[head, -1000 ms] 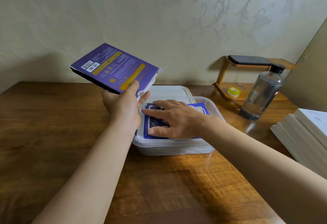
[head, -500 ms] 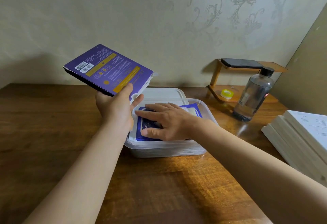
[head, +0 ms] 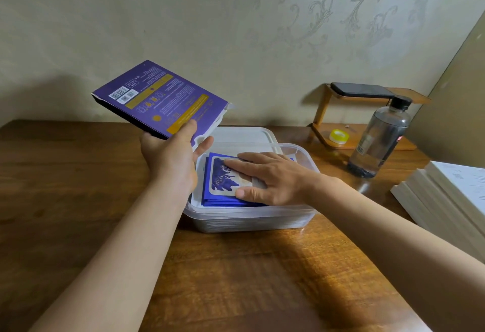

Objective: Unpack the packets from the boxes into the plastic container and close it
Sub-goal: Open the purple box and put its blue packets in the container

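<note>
Brown polished wood formed the table (head: 236, 279), and a patch of light was seen on its near part. At the middle a clear plastic container (head: 249, 222) was set uncovered, its long axis running left to right. Blue packets (head: 223, 179) were stacked flat inside it; a pale panel with a dark blue plant print was shown on the top one. The right hand (head: 275, 179) was laid flat on that packet, fingers straight, slightly spread and pointed left, the thumb at the near edge. Just left of the container, the left hand (head: 170, 158) was raised, and a purple box (head: 160, 98) was pinched between the thumb on top and the fingers beneath. The box was held tilted in the air, its opened end lowest and turned toward the container, its barcode and yellow bands facing up. A white lid (head: 244, 135) was laid just behind the container. Farther right, white boxes (head: 451, 195) were stacked, a bottle (head: 380, 137) was stood, and a phone (head: 362, 89) was rested on a wooden stand (head: 322, 111). A pale wall (head: 236, 30) with scrolled flowers was seen beyond.
</note>
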Tool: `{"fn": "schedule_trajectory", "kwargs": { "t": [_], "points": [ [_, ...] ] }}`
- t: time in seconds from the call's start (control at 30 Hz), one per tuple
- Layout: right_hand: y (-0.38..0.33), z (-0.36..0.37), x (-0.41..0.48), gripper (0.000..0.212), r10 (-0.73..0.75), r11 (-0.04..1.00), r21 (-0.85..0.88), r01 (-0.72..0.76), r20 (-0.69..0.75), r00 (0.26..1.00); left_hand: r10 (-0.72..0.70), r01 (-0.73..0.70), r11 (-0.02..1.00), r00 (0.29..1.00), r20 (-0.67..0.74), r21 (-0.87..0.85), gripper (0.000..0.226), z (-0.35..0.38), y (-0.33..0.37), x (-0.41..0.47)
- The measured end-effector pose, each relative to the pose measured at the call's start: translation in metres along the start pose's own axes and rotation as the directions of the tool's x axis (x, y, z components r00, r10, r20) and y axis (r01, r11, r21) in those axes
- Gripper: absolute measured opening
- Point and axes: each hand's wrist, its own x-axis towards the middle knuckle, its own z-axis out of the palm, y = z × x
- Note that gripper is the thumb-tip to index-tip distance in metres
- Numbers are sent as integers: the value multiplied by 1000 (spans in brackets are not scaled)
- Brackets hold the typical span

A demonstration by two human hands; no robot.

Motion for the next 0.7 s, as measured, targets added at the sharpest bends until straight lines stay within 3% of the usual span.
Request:
{"fn": "schedule_trajectory", "kwargs": {
  "t": [0.2, 0.4, 0.7],
  "points": [
    [0, 0, 2, 72, -9, 1000, -11, 9, 24, 1000, 10, -10, 1000, 1000, 10, 18, 33, -1, 0, -1],
    [-10, -11, 6, 73, -12, 1000, 12, 12, -30, 999, 3, -3, 1000, 1000, 9, 0, 43, -1, 0, 0],
    [-35, 3, 25, 72, -94, 986, -140, 86, -57, 994, 17, -17, 1000, 1000, 7, 1, 44, -2, -1, 1]
  ]
}}
